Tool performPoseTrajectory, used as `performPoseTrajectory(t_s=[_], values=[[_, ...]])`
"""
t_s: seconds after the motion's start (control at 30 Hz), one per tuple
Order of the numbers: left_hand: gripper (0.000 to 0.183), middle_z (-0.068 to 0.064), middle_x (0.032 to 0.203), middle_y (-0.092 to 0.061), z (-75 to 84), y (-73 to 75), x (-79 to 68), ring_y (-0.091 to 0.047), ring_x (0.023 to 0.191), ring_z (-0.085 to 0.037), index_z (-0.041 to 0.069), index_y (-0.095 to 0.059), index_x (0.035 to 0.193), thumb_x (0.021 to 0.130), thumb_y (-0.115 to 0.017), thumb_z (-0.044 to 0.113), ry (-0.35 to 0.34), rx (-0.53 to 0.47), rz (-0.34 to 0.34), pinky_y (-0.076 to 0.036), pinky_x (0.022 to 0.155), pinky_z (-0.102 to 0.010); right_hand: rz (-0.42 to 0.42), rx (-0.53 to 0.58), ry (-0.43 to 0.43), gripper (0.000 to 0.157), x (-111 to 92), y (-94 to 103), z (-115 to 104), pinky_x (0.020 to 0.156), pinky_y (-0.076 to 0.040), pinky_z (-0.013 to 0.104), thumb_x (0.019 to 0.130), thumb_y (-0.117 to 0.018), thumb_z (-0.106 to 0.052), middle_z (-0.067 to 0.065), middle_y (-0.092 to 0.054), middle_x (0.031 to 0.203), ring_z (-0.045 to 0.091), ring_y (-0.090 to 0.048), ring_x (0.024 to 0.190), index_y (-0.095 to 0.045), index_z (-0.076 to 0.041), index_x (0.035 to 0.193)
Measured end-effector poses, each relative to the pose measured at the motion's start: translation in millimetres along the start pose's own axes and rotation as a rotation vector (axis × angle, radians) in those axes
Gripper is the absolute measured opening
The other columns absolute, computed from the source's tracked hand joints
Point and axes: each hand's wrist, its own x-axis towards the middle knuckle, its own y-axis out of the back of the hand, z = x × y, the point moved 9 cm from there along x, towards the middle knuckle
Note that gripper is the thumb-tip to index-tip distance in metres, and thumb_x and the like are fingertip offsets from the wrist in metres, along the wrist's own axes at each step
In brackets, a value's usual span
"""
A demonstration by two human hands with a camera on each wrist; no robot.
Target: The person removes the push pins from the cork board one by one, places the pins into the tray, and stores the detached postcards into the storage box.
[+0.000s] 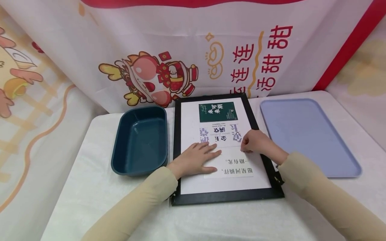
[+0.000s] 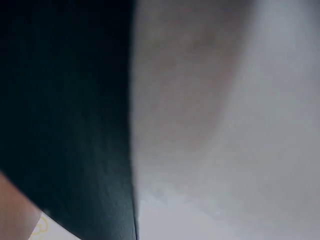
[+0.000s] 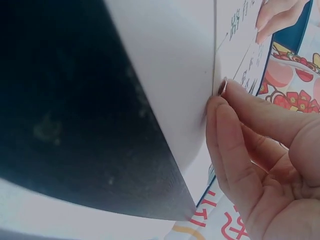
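Note:
A white board (image 1: 193, 185) with a black frame lies on the table. In a column on it are a green card (image 1: 205, 113), a card with purple and black lettering (image 1: 218, 134) and a white card (image 1: 229, 174) with two lines of dark characters. My left hand (image 1: 196, 159) rests flat on the white card, fingers spread. At that card's right edge, my right hand (image 1: 255, 142) pinches a small shiny piece (image 3: 222, 86) between thumb and fingers; its kind is mostly hidden. Only the frame's dark edge and a blurred pale surface fill most of the left wrist view.
Left of the board stands a deep dark teal bin (image 1: 140, 144). A flat pale blue tray (image 1: 313, 137) lies to its right. White cloth (image 1: 120, 204) covers the table, and a printed curtain (image 1: 187, 40) hangs behind.

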Motion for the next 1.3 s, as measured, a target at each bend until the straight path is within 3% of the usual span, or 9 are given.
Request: performPoseTrajectory(t_s=[0.27,0.5,0.97,1.3], values=[[0.066,0.008,0.159,-0.021,-1.5,1.2,-0.6,-0.019,0.148,-0.020,0.037,-0.023,0.149,0.092,-0.039,0.064,-0.001,-0.001,0.009,-0.018,0.120,-0.044,0.008,-0.019,0.014,0.016,1.5,1.3,-2.2,0.055,-0.036,0.023,0.082,-0.072,-0.015,0.000,-0.057,0.057,0.013,-0.049,0.056,-0.068,-0.006,0.070],[0.065,0.007,0.158,-0.023,-1.5,1.0,-0.6,-0.020,0.147,-0.020,0.036,-0.025,0.149,0.092,-0.040,0.063,-0.011,-0.001,0.026,-0.020,0.119,-0.044,-0.045,-0.021,0.047,0.018,3.4,-0.4,-2.1,0.055,-0.037,0.023,0.083,-0.069,-0.016,0.001,-0.056,0.056,0.012,-0.049,0.055,-0.067,-0.005,0.069],[0.065,0.007,0.159,-0.020,-3.3,4.3,-0.7,-0.018,0.148,-0.020,0.036,-0.023,0.149,0.092,-0.039,0.063,-0.006,-0.011,0.017,-0.018,0.120,-0.044,-0.148,0.090,-0.022,0.018,4.7,3.1,-1.7,0.061,-0.047,0.021,0.087,-0.066,-0.013,0.006,-0.070,0.069,0.009,-0.061,0.060,-0.073,0.003,0.086],[0.065,0.007,0.159,-0.021,-1.4,0.5,0.2,-0.019,0.148,-0.020,0.037,-0.024,0.149,0.092,-0.040,0.063,-0.009,-0.023,0.014,-0.018,0.120,-0.044,-0.134,0.076,-0.033,0.017,2.9,-5.4,0.4,0.058,-0.047,0.022,0.084,-0.068,-0.013,0.005,-0.068,0.065,0.010,-0.060,0.058,-0.071,0.002,0.077]])
